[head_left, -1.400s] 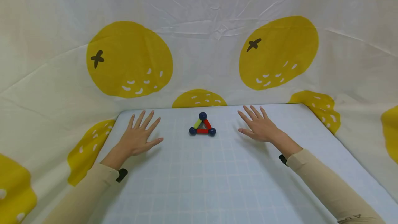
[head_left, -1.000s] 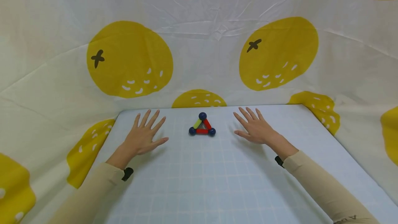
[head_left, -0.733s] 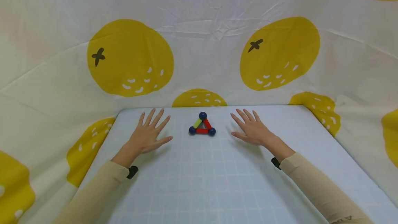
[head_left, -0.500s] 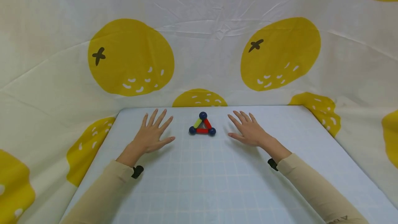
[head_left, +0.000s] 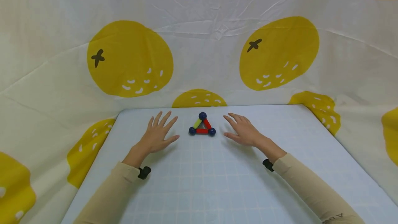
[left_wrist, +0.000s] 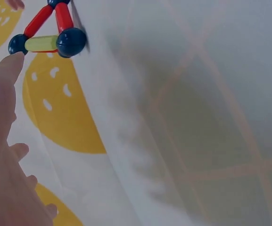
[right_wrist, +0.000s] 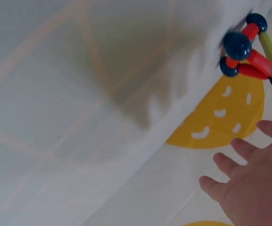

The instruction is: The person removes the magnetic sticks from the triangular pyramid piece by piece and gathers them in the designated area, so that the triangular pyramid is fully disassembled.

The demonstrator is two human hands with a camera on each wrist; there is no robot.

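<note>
A magnetic ball-and-stick structure [head_left: 202,131] stands near the far edge of the table, triangular in the head view. Dark blue balls [right_wrist: 237,45] join its red rods and one yellow-green rod [left_wrist: 41,44]. More balls show behind the front ones in the wrist views, so it has depth. To its left hovers my left hand [head_left: 155,137], palm down, fingers spread and nothing held. My right hand [head_left: 245,132] is on the other side, fingers loosely extended and slightly bent, likewise holding nothing. Shadows fall beneath both hands. In the head view, a gap separates each hand from the structure.
A pale blue gridded cloth covers the table [head_left: 199,182]. Behind and at the sides hangs a white curtain [head_left: 205,61] printed with large yellow fruit. Each wrist carries a small black device [head_left: 144,173].
Both hands have drawn inward from the sides, closer to the structure. The right hand's fingers have come nearer together and bent a little. The structure has stayed in place.
</note>
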